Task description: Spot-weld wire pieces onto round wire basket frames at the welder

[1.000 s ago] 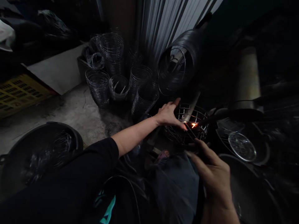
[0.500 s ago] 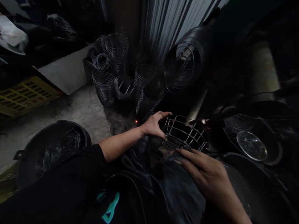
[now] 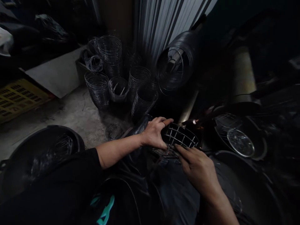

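A round wire cage (image 3: pixel 180 140) made of metal rings and ribs lies tilted in front of me. My left hand (image 3: pixel 155 133) grips its left rim, fingers curled over the top ring. The fingertips of my right hand (image 3: pixel 199 167) press on its near edge, the fingers held close together. A small orange glow (image 3: pixel 194 122) shows at the cage's far right rim, where a dark metal arm (image 3: pixel 225 111) touches it.
Several stacks of wire rings (image 3: pixel 117 81) stand on the concrete floor behind. A black tub (image 3: pixel 39 153) of wire sits at the left, a yellow crate (image 3: pixel 18 98) farther left. A wire part with a shiny disc (image 3: pixel 240 142) lies at the right. Corrugated sheet rises behind.
The bright spark has faded to a small glow. My left hand moved from the cage's top to grip its left rim, and the cage turned and tilted toward me. My right hand came closer.
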A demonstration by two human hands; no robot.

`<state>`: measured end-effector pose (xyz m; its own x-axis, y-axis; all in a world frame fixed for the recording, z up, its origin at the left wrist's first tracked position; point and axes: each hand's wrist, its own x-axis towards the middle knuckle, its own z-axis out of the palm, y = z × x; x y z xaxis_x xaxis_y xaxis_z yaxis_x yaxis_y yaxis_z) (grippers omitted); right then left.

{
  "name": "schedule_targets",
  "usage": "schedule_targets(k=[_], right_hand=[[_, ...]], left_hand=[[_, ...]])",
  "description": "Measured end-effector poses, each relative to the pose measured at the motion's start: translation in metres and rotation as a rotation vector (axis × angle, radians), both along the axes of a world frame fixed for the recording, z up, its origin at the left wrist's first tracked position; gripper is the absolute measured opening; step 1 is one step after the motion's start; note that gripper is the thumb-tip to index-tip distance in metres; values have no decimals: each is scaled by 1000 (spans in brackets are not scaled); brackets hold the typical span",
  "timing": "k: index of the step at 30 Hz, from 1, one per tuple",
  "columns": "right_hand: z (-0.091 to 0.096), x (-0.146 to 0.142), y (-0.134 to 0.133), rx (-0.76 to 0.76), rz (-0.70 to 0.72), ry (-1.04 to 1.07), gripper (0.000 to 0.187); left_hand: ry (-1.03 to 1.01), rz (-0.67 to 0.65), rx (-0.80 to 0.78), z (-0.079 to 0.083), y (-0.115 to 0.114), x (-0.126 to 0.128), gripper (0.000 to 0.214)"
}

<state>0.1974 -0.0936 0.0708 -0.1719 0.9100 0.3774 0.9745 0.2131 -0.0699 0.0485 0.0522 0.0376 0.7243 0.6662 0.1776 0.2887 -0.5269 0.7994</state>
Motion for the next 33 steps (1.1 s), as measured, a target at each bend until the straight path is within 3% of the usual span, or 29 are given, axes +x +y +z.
schedule_targets(k=[6, 11, 16, 28, 30, 33], right_hand=[[-1, 21, 11, 144, 14, 132, 21], [6, 34, 24, 121, -26, 167, 20], [4, 42, 32, 100, -68, 195, 23], [-1, 58, 50, 137, -165, 257, 27], [0, 54, 45, 136, -222, 326, 28], [4, 40, 30, 228, -343, 622, 30]], left_hand=[[-53, 28, -19, 8, 8, 18, 100], [-45, 40, -67, 14, 21, 33, 101], [-51, 65, -105, 7, 28, 41, 101], [8, 86, -42, 8, 48, 59, 103], [10, 81, -39, 7, 50, 61, 104], [20, 105, -59, 7, 54, 67, 103]])
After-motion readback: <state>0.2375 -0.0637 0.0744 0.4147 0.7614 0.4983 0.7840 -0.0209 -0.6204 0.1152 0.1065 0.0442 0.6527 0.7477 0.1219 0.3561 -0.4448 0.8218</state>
